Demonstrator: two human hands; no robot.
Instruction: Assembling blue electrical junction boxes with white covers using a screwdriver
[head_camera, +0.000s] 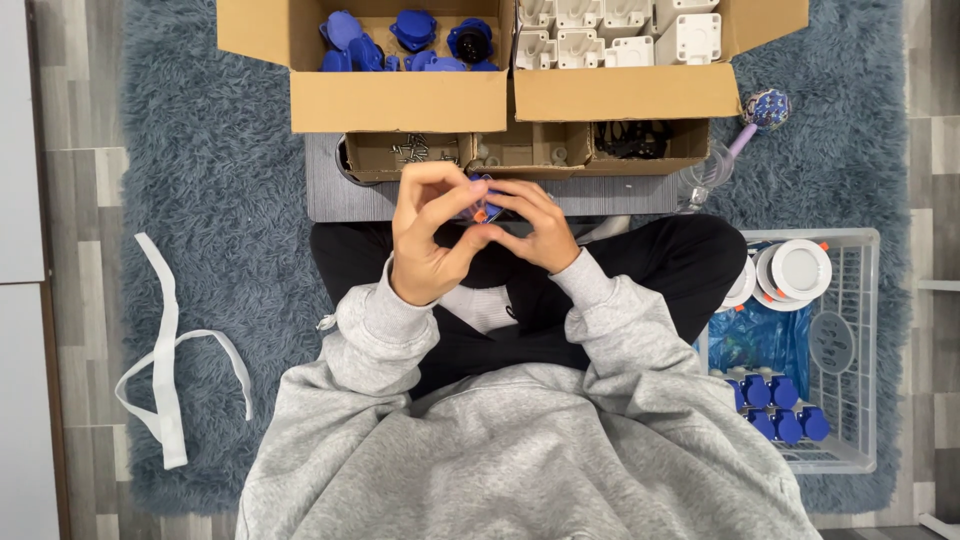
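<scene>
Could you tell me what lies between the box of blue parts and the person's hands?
In the head view, a low cardboard tray with small compartments sits between the box of blue parts and the hands.

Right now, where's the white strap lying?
In the head view the white strap lies on the blue-grey rug at the person's left, beside the grey sleeve and well apart from the cardboard boxes.
</scene>
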